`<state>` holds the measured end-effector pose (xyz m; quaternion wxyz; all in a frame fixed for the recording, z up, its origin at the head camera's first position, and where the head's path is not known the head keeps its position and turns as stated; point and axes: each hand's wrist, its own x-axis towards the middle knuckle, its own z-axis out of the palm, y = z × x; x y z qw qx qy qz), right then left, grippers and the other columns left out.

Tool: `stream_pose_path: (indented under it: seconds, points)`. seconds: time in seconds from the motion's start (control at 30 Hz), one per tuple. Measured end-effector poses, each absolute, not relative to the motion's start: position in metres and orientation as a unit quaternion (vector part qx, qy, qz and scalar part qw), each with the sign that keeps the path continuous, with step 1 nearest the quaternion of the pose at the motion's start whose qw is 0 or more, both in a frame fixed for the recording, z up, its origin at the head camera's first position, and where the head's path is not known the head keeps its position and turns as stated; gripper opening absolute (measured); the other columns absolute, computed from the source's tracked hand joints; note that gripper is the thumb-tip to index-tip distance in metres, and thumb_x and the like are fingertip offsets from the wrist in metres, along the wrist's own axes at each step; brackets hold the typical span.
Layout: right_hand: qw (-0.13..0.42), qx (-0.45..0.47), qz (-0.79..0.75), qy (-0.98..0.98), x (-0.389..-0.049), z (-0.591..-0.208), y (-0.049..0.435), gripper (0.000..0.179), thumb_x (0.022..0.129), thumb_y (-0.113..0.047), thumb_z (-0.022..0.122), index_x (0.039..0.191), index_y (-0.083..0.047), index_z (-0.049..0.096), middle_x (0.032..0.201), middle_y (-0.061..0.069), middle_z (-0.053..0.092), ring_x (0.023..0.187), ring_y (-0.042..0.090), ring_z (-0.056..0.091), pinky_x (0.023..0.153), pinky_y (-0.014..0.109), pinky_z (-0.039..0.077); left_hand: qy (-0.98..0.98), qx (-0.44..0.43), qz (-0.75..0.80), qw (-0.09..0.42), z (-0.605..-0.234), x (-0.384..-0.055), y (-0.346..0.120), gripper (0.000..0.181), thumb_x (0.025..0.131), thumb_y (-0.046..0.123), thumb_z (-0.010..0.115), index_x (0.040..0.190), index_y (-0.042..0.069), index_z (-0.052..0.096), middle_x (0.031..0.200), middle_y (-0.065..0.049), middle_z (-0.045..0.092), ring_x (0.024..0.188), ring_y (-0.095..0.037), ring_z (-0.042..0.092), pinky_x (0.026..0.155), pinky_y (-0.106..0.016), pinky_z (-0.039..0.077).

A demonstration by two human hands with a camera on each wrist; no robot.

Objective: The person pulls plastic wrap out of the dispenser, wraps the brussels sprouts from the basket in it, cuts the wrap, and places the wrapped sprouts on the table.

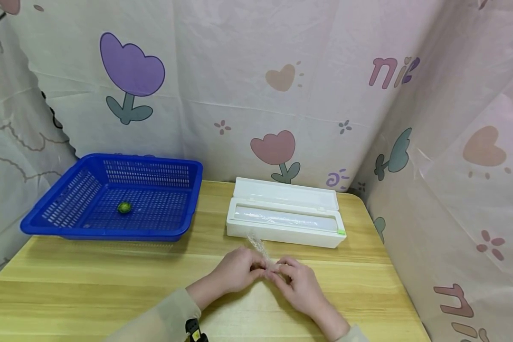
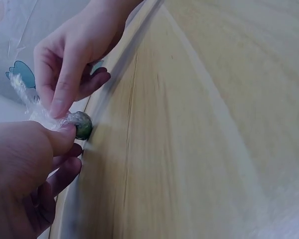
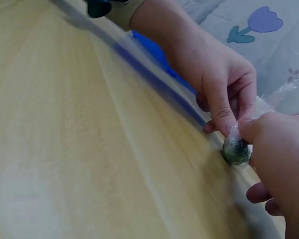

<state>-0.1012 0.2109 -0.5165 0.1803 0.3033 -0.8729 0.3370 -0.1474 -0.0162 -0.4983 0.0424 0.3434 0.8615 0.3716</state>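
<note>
A small round green fruit (image 2: 83, 127) wrapped in clear cling film shows below the fingertips in both wrist views. In the head view the fingers hide it, and a twisted tail of cling film (image 1: 257, 244) sticks up toward the box. My left hand (image 1: 238, 270) pinches the gathered film between thumb and fingers, just over the fruit. Right against it, my right hand (image 1: 298, 285) pinches the same film with thumb and forefinger. Seen from the right wrist, the wrapped fruit (image 3: 236, 152) hangs close over the wooden table.
Behind the hands lies a white cling film box (image 1: 278, 238), its lid raised, with a film roll (image 1: 286, 218) inside. A blue plastic basket (image 1: 107, 232) at the back left holds one small green fruit (image 1: 124, 207). Patterned curtains (image 1: 222, 57) enclose the table (image 1: 124, 280).
</note>
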Motion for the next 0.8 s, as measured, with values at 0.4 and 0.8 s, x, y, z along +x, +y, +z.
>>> stream_pose_path:
  seconds: [0.4, 0.8]
  points:
    - [0.039, 0.178, 0.477, -0.86, -0.115, -0.509, 0.205, 0.006, 0.094, -0.014, 0.082, 0.091, -0.017, 0.078, 0.08, -0.01, 0.068, 0.06, 0.006, 0.051, 0.05, 0.022, 0.044, 0.86, 0.319, 0.395, 0.052, -0.499, -0.145, -0.016, 0.008, 0.094, 0.018, 0.082, 0.098, 0.023, 0.086, 0.079, 0.021, 0.07, 0.064, 0.004, 0.057, 0.062, -0.023, 0.05]
    - [-0.039, 0.119, 0.43, -0.894, -0.117, -0.495, 0.201, 0.018, 0.097, -0.033, 0.079, 0.1, -0.015, 0.078, 0.093, -0.006, 0.069, 0.085, 0.015, 0.06, 0.075, 0.032, 0.05, 0.856, 0.321, 0.401, 0.057, -0.496, -0.146, -0.017, 0.008, 0.09, 0.034, 0.086, 0.093, 0.026, 0.084, 0.081, 0.024, 0.071, 0.069, 0.003, 0.059, 0.062, -0.023, 0.048]
